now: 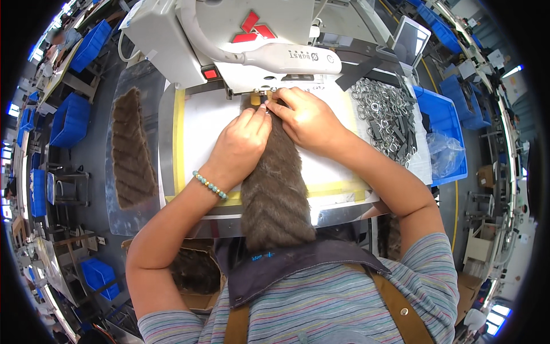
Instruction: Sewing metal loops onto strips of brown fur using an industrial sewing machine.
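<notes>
L hand (pixel 243 137) & R hand (pixel 312 121) are pinching fur strip's (pixel 276 189) far end nr sewing mach. (pixel 223 17); tail's overhanging table's (pixel 338 215) front edge, poss. dragging it crooked.

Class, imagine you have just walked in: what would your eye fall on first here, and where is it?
Probably the long brown fur strip down the middle, with the left hand and right hand meeting at its far end, beneath the white machine. Next, the heap of shiny metal rings on the right, and a second fur piece lying at the left.
</notes>
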